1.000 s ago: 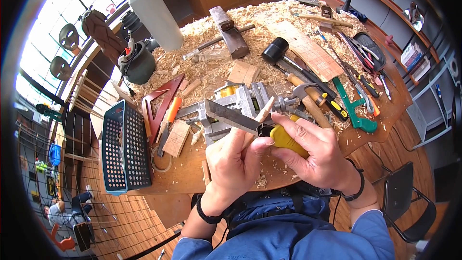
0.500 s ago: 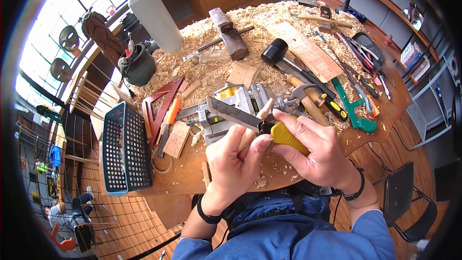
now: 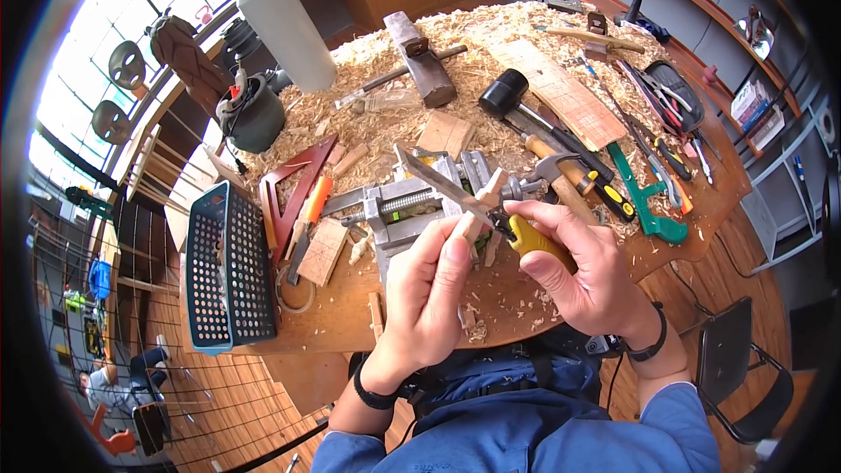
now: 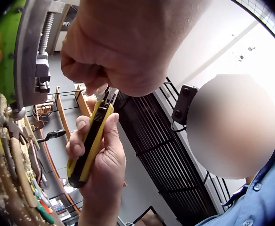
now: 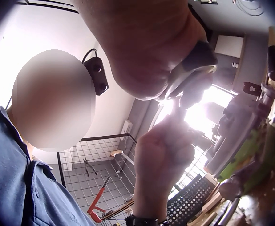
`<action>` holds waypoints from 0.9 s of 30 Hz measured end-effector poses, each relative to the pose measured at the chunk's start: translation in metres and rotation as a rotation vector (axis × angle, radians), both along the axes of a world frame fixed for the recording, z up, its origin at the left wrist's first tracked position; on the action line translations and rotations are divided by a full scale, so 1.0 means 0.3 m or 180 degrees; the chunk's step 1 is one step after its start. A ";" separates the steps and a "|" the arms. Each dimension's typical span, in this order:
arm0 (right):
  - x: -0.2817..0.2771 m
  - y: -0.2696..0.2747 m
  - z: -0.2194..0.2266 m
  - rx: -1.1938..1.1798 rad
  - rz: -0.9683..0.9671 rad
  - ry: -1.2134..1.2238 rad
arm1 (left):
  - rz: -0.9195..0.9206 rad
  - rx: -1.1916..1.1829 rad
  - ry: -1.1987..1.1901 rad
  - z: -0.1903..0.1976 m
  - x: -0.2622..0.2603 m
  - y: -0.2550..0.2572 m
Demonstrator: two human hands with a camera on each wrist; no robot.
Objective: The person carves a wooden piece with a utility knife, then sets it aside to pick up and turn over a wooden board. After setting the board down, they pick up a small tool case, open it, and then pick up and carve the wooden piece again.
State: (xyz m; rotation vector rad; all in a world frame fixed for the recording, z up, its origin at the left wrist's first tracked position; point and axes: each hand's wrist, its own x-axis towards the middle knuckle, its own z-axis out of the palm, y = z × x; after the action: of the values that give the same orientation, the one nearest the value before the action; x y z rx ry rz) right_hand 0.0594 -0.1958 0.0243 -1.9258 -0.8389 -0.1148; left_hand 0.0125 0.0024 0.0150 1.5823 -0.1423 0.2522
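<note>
In the head view my left hand grips a narrow wooden stick, its thumb lying along the wood. My right hand holds a yellow and black utility knife by its handle. The knife's long blade points up and to the left, crossing the stick just above my left fingertips. From the left wrist view, the right fingers and thumb wrap the knife handle, with the left hand close above. Glare hides the contact point in the right wrist view.
A metal vise stands right behind my hands. Left of it lie a wood block, an orange-handled knife and a perforated basket. A mallet, a hammer and a green-handled saw lie to the right among wood shavings.
The knife has shifted right and its blade has turned to point more steeply upward. My left thumb has moved from beside the blade onto the stick, and the stick has tilted further right.
</note>
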 end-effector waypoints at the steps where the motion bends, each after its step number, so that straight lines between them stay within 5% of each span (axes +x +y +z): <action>1: 0.005 0.002 -0.009 0.0065 0.0007 -0.0146 | -0.0128 0.0026 0.0030 -0.010 0.004 0.013; 11: 0.028 0.006 -0.012 -0.0270 -0.0086 -0.0920 | -0.0149 -0.0149 0.0178 -0.017 -0.006 0.020; 20: 0.018 0.003 -0.003 -0.0357 -0.0164 -0.0873 | -0.0232 0.0088 -0.0040 -0.058 0.006 0.016; 23: 0.017 0.003 -0.002 -0.0388 -0.0181 -0.0870 | -0.0325 -0.0376 -0.0024 -0.040 0.001 -0.002; 27: 0.012 0.008 -0.004 -0.0403 -0.0173 -0.0839 | -0.0094 0.0606 -0.0155 -0.073 0.008 0.028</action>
State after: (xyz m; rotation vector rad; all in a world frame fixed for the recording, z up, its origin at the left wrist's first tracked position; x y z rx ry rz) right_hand 0.0632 -0.1933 0.0231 -2.0818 -0.9872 -0.3626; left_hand 0.0147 0.0108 -0.0069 1.7621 -0.2331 0.2602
